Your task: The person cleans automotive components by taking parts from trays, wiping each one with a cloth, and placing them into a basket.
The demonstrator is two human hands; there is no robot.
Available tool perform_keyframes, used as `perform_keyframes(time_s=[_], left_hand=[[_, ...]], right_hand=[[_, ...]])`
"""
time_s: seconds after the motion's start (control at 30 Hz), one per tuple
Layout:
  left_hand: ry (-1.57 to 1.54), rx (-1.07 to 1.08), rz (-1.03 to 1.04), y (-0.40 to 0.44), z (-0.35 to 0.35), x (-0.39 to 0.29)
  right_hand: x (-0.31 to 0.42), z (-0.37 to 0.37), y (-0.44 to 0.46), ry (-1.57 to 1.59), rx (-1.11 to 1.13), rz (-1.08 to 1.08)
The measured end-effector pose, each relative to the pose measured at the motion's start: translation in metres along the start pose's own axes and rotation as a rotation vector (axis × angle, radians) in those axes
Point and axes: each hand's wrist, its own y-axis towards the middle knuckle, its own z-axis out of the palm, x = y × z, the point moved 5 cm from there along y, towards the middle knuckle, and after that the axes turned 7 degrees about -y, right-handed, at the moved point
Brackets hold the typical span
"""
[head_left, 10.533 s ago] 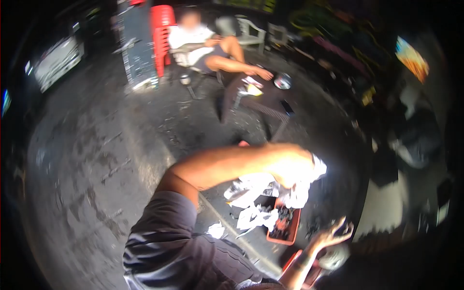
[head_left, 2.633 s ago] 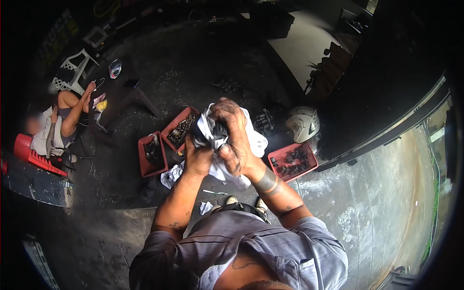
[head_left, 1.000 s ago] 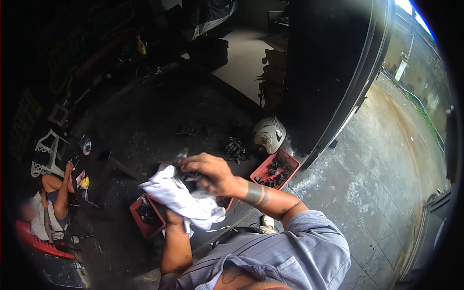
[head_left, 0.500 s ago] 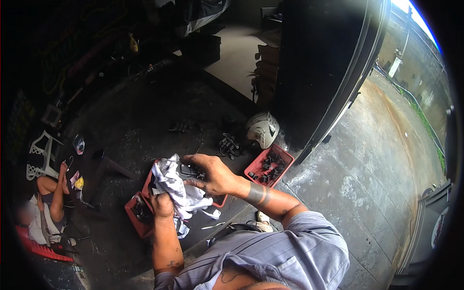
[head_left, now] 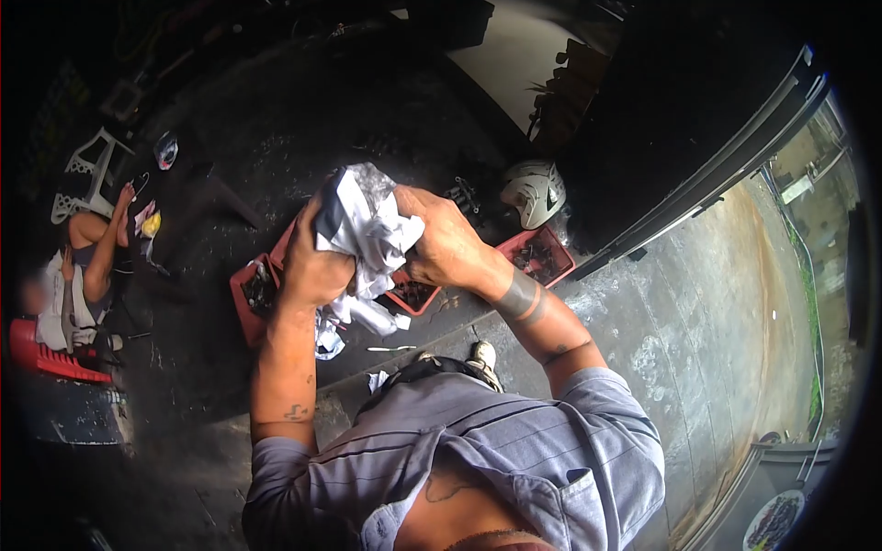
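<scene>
A bunched white rag [head_left: 372, 234] with grey smudges is raised in front of me, its loose ends hanging down. My left hand [head_left: 315, 262] is closed around the rag's left side. On the other side my right hand [head_left: 448, 241] grips it with bent fingers. The dark, blocky part seen earlier in my right hand is hidden from view; I cannot tell whether the rag covers it. Below the rag are a red bin [head_left: 243, 317] with dark parts and another red bin [head_left: 418, 310], both partly covered by my hands and the cloth.
A third red bin [head_left: 563, 269] holds dark parts beside a white helmet [head_left: 535, 195]. Dark metal parts [head_left: 462, 195] lie on the floor. At left a person [head_left: 73, 285] sits on a red chair [head_left: 55, 358] near a white plastic chair [head_left: 83, 179]. A door track [head_left: 680, 207] borders the paving.
My right hand has brought the dark part against the rag, where it no longer shows. Both hands now hold the rag close together. My view has tilted and shifted.
</scene>
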Motion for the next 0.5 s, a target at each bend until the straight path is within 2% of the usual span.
perform_keyframes(time_s=[0.03, 0.07, 0.13, 0.2, 0.27, 0.3, 0.33, 0.4, 0.43, 0.47, 0.5], left_hand=[[-0.231, 0.055, -0.064, 0.006, 0.007, -0.01], [0.024, 0.04, 0.044, 0.008, 0.002, -0.005], [-0.538, 0.09, -0.043, 0.013, 0.007, -0.017], [-0.772, -0.068, -0.008, 0.005, 0.0, -0.011], [-0.757, -0.209, -0.129, 0.003, -0.023, -0.006], [-0.736, -0.131, -0.058, 0.004, -0.034, 0.0], [-0.775, -0.222, -0.153, 0.005, -0.039, 0.0], [-0.67, -0.259, -0.195, 0.004, -0.035, -0.009], [-0.363, -0.155, -0.16, 0.01, -0.036, -0.016], [-0.018, -0.081, -0.029, 0.014, -0.037, -0.039], [-0.104, -0.065, 0.015, 0.015, -0.043, -0.034]], right_hand=[[0.001, 0.0, 0.001, 0.039, -0.007, -0.02], [0.003, 0.0, 0.003, 0.078, -0.017, -0.045], [0.002, -0.006, 0.003, 0.104, 0.037, 0.114], [0.009, -0.017, 0.002, 0.178, -0.244, -0.091], [0.0, -0.024, -0.004, 0.207, -0.302, -0.046], [-0.005, -0.029, -0.007, 0.234, -0.364, 0.005], [-0.003, -0.029, -0.007, 0.232, -0.363, 0.006], [0.003, -0.03, -0.005, 0.032, -0.368, 0.007], [0.005, -0.031, -0.005, -0.019, -0.34, 0.013], [0.009, -0.032, -0.004, -0.02, -0.337, 0.013], [0.009, -0.03, -0.003, 0.084, -0.319, 0.094]])
